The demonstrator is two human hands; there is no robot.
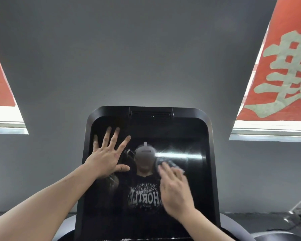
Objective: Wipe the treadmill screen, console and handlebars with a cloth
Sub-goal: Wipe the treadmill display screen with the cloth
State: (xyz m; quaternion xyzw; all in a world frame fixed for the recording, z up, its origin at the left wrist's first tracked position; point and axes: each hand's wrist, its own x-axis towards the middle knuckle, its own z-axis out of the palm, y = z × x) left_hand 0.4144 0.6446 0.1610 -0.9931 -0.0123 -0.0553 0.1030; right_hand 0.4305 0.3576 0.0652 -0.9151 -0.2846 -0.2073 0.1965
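While our left hand braces splayed on the screen, right hand presses cloth mid-screen (flat fingers); bare palm may smudge.

A glossy black rectangular treadmill screen is framed by a matte grey wall; pale grey-green characters are printed on red hanging banners.

Reflected in the dark treadmill screen, we wear a black T-shirt with pale printed lettering and a grey headset strapped over the head; before that screen our left hand and right hand and forearms are bare, sleeveless.
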